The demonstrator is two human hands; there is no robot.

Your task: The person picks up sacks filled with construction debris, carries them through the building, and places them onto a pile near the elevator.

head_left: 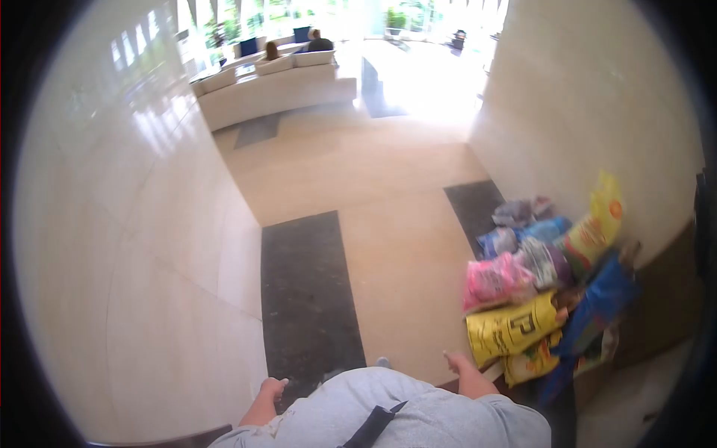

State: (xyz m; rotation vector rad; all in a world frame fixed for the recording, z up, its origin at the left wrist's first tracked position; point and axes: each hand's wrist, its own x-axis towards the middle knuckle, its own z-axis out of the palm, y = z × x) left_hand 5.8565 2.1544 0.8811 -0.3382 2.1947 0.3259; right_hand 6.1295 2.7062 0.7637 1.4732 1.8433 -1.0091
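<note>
My left hand (pixel 275 388) hangs low at my left side, above the dark floor strip and near the pale stone wall. Its fingers look loose and hold nothing I can see. On the other side, my right hand (pixel 454 362) is held out low with its fingers partly spread, apparently bare. Just right of it, a yellow plastic bag with a black "P" mark (pixel 510 328) lies on the floor in a pile of bags. A pink bag (pixel 494 279) sits behind it, and a blue bag (pixel 600 302) leans to its right. I cannot tell what the bags contain.
Polished stone walls stand left (pixel 134 224) and right (pixel 582 89). A tall yellow bag (pixel 597 224) and several smaller bags rest against the right wall. Ahead, a curved pale sofa (pixel 284 97) seats two people. Bright windows lie beyond.
</note>
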